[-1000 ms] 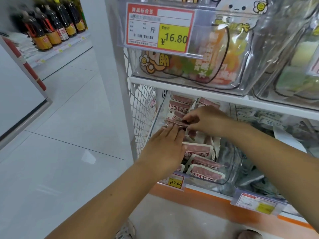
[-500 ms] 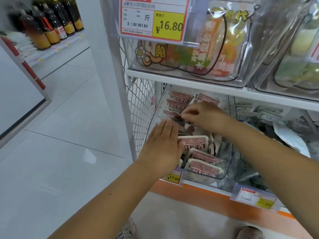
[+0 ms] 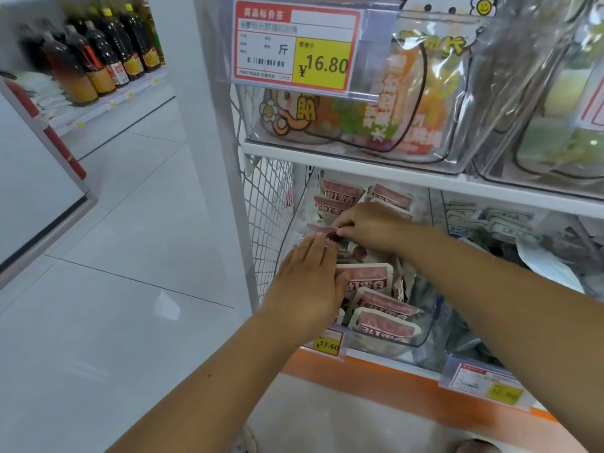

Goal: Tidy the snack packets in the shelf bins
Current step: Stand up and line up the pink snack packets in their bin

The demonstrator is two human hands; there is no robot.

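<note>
Hardly anything is shifted since half a second ago: both hands are kept in the same bin, and only the view is tipped up a little, so the big price tag (image 3: pixel 294 47) is seen lower in frame.

From the right, the right hand (image 3: pixel 376 227) is reached in. Its fingers (image 3: pixel 343 228) are curled and clamped on the edge of one pink packet (image 3: pixel 318 227), which is held over the middle of the pile.

Below it, the left hand (image 3: pixel 307 282) is laid flat, with its fingers straight and together and the tips touching that same packet.

All the snack packets (image 3: pixel 382 325) are kept in the clear bin (image 3: pixel 428 325) at the left end of the lower shelf (image 3: pixel 392 358). Three are overlapped and tilted in a front row, more are stood at the back, and a loose jumble is left between.

On the shelf edge, a small yellow tag (image 3: pixel 328 344) marked 17.60 is clipped just below the left wrist. Just left of the bin, a wire mesh panel (image 3: pixel 271 204) is fixed.

In the next bin to the right, pale packets (image 3: pixel 503 223) are seen. Higher up, bright bags (image 3: pixel 376 119) are held in the bin above. Across the tiled floor (image 3: pixel 114 256), dark bottles (image 3: pixel 98 60) are lined up on a far shelf.
</note>
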